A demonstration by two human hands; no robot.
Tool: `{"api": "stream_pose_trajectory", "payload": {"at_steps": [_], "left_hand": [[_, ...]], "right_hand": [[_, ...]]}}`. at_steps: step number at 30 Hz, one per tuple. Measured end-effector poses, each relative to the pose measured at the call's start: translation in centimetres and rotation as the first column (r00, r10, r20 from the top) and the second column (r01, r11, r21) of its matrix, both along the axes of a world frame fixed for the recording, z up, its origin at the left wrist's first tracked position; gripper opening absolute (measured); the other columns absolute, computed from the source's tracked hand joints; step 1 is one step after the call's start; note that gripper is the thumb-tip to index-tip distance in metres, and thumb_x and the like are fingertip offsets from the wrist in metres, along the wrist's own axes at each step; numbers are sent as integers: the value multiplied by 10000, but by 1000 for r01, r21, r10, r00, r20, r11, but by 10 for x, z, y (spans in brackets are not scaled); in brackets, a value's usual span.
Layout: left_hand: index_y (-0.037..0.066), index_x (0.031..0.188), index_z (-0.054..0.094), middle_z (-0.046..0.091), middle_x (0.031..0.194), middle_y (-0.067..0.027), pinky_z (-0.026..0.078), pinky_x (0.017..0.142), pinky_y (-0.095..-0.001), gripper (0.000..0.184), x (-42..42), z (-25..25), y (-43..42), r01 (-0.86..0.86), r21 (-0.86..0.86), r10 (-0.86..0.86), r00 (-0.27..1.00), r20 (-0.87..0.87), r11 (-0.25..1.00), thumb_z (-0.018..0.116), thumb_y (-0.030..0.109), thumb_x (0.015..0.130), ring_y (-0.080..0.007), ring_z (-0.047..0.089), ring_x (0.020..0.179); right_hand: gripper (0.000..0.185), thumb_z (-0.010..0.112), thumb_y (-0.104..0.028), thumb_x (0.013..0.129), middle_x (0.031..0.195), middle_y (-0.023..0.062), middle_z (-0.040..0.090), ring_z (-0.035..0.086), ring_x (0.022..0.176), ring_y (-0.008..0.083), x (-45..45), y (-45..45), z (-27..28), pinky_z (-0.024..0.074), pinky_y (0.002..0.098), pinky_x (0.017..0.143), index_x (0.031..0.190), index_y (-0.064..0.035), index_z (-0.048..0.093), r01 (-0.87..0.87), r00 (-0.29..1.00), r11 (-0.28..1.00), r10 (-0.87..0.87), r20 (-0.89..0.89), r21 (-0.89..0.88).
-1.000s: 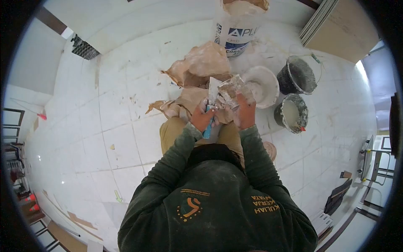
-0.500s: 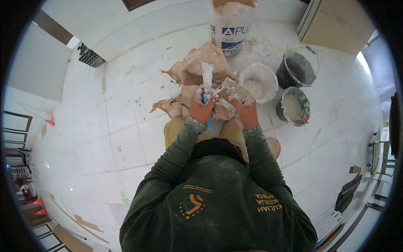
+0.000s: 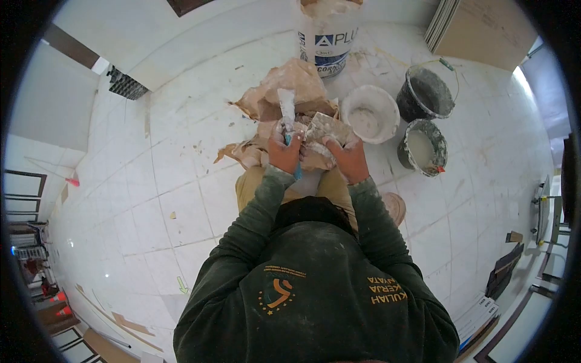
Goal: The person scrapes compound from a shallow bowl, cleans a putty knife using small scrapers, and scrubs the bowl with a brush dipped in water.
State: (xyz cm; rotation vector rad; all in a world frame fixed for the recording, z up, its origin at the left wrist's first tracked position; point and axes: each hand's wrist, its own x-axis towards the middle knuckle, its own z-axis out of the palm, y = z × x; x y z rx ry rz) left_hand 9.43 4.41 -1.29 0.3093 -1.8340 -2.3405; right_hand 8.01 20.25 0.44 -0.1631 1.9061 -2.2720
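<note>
My left hand is closed round the blue handle of a putty knife, whose pale, crusted blade points up and away from me. A second scraper with a wide, plaster-smeared plate is gripped in my right hand, its edge close to my left hand. Both hands are dusted white and held above my lap. Beneath and beyond them lies an open, torn brown paper bag. What is inside the bag is mostly hidden by the tools.
A white bucket stands right of the bag, beside a black bucket and another with whitish liquid. Beyond is a tall printed sack. Boards lean at the back right.
The putty knife in my left hand has swung away from the wide scraper and moved slightly left. The wide scraper has turned in my right hand. The view has shifted slightly.
</note>
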Motion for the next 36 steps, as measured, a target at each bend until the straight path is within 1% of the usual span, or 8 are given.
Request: {"api": "stream_pose_trajectory", "payload": {"at_steps": [3, 23, 26, 27, 28, 32, 34, 36], "left_hand": [[4, 1060, 490, 568, 700, -33, 412, 382, -236, 244, -2, -2, -4, 9, 15, -9, 1000, -15, 1000, 591, 104, 862, -91, 524, 459], [20, 1098, 472, 584, 722, -57, 427, 416, -280, 340, -27, -47, -12, 101, 160, -112, 992, 60, 982, 637, 193, 856, -137, 529, 472], [-3, 1131, 452, 589, 853, -112, 479, 528, -349, 451, -37, -72, -25, -11, -57, 30, 942, 335, 998, 682, 216, 811, -205, 577, 605], [-20, 1146, 442, 567, 941, -147, 483, 629, -377, 525, -42, -86, -34, -203, -503, 282, 955, 85, 840, 713, 237, 777, -244, 578, 727], [-37, 1160, 432, 545, 1029, -182, 486, 730, -406, 599, -44, -84, -40, -419, -778, 380, 890, -251, 468, 744, 258, 743, -283, 580, 849], [-36, 1223, 384, 475, 1142, -227, 430, 877, -436, 764, -41, -81, -57, -465, -750, 567, 810, -147, 471, 799, 292, 672, -344, 507, 1035], [-13, 1266, 336, 446, 1178, -227, 427, 902, -433, 867, -52, -96, -65, -494, -854, 683, 680, -266, 160, 824, 333, 639, -373, 498, 1056], [-14, 1293, 312, 429, 1216, -243, 407, 937, -443, 873, -60, -89, -67, -469, -818, 690, 712, -128, 332, 811, 312, 655, -385, 483, 1104]], "right_hand": [[287, 631, -116, 824, 935, 64, 651, 597, 691, 86, -6, -2, -14, 463, 257, 468, 1073, 25, 607, 64, 991, 997, -69, -114, -42], [326, 672, -104, 801, 977, 121, 629, 629, 767, 204, -20, -5, -18, 548, 326, 589, 1083, 21, 569, 350, 914, 861, -228, 335, -369], [320, 635, -38, 821, 1057, 94, 602, 607, 916, 228, -29, 11, -42, 525, 383, 632, 1126, -29, 539, 474, 840, 842, -343, 421, -259], [320, 635, -38, 821, 1057, 94, 602, 607, 916, 228, -29, 19, -45, 525, 383, 632, 1126, -29, 539, 476, 836, 841, -344, 427, -255], [312, 638, -43, 817, 1052, 94, 603, 609, 908, 231, -29, 25, -42, 527, 387, 637, 1115, -24, 547, 466, 845, 838, -326, 424, -285], [280, 646, -60, 808, 1025, 89, 611, 614, 877, 233, -35, 34, -61, 529, 389, 648, 1072, -6, 572, 663, 656, 734, -476, 586, -146], [277, 648, -64, 806, 1015, 91, 614, 614, 862, 232, -32, 42, -78, 526, 386, 647, 1066, 0, 575, 607, 719, 779, -454, 527, -156], [275, 651, -68, 805, 1005, 94, 617, 615, 847, 232, -32, 55, -114, 524, 383, 647, 1059, 6, 578, 545, 778, 822, -425, 463, -162]]}}
